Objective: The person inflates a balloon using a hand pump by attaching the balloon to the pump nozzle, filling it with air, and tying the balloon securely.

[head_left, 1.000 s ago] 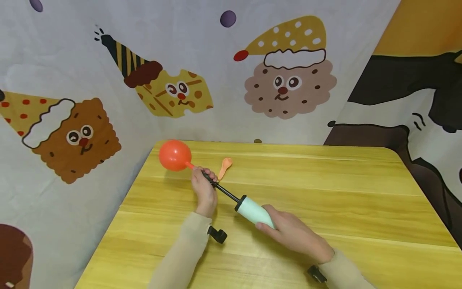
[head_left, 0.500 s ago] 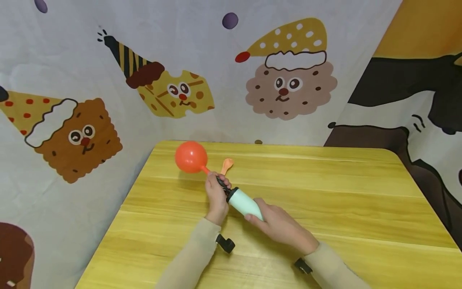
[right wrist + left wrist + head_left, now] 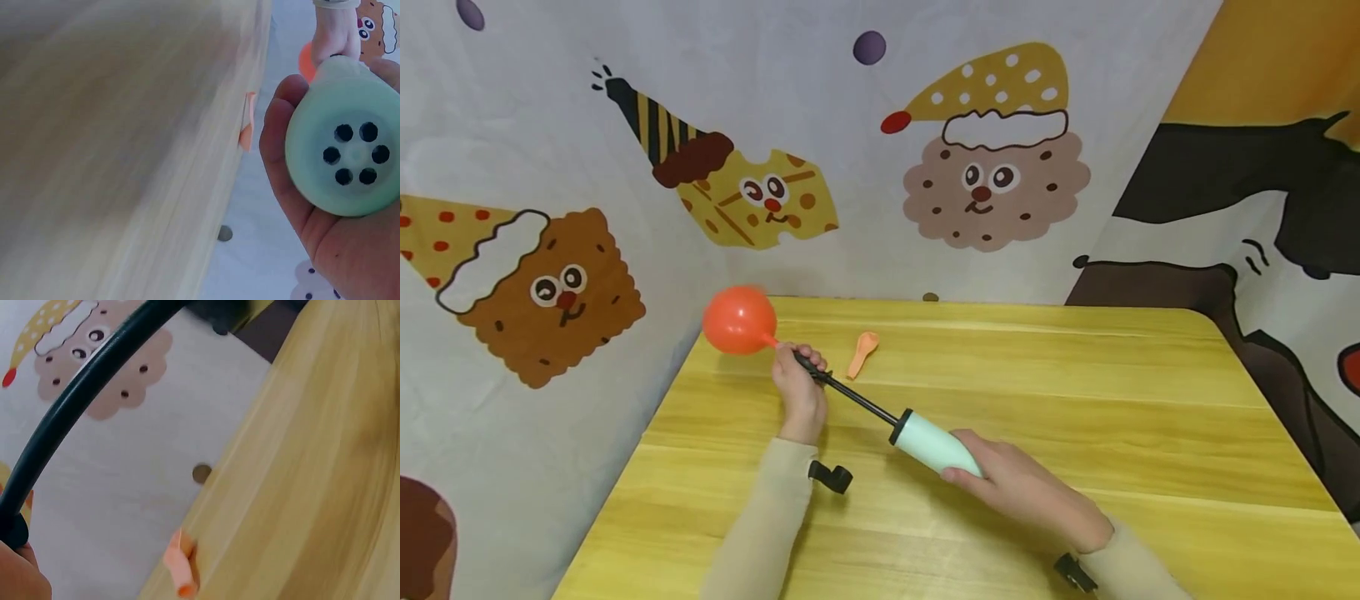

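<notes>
A round, partly filled red balloon (image 3: 740,321) sits on the nozzle end of a hand pump, its neck at the fingers of my left hand (image 3: 800,387). That hand grips the black nozzle end. My right hand (image 3: 1022,483) is wrapped round the mint-green pump barrel (image 3: 934,443), and a long stretch of black rod (image 3: 865,402) shows between the two. In the right wrist view the barrel's end cap (image 3: 356,155) faces the camera, with several dark holes. The balloon's neck is mostly covered by the left fingers.
An uninflated orange balloon (image 3: 863,355) lies on the wooden table (image 3: 1075,375), just right of the left hand. Behind the table hangs a white cloth (image 3: 865,167) printed with cartoon biscuits and cheese. Each wrist wears a black mount (image 3: 831,477).
Half a second ago the rod was pushed into the barrel; now it is drawn far out. My left hand and the red balloon have shifted left, my right hand right and slightly down.
</notes>
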{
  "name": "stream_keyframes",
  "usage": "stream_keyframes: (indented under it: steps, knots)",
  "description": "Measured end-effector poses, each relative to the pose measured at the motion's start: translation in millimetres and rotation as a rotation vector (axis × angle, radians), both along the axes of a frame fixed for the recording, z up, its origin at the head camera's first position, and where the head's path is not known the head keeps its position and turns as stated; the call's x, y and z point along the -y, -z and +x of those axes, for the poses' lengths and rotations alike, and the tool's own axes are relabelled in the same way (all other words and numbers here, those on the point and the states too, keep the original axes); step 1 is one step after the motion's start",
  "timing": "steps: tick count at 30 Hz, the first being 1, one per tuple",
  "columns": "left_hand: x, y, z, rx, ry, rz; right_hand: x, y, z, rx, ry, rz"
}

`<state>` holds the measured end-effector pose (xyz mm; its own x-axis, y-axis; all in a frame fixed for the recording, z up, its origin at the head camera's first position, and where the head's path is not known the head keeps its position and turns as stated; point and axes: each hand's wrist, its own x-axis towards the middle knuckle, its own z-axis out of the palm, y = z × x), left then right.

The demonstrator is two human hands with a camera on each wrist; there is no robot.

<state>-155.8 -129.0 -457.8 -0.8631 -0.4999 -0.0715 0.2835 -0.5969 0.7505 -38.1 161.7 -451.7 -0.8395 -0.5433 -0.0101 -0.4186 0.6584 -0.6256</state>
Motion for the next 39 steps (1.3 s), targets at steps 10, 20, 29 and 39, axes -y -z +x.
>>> stream_keyframes:
  steps: [10, 20, 29, 39]
  knots:
    - [-7, 7.6, 10.0, 0.038, 0.034, 0.007, 3, 7.5, 5.0, -0.048, 0.002, 0.028]
    - [-26, 9.2, 16.7, 0.030, 0.040, -0.008, 20, 8.5, -0.7, -0.015, 0.038, 0.038]
    - [-55, 15.8, 25.8, 0.058, 0.125, -0.039, 42, 6.3, -13.9, -0.002, 0.073, 0.018]
    - [-50, 17.6, 24.1, 0.077, 0.164, -0.052, 44, 11.1, -13.9, 0.058, 0.100, -0.012]
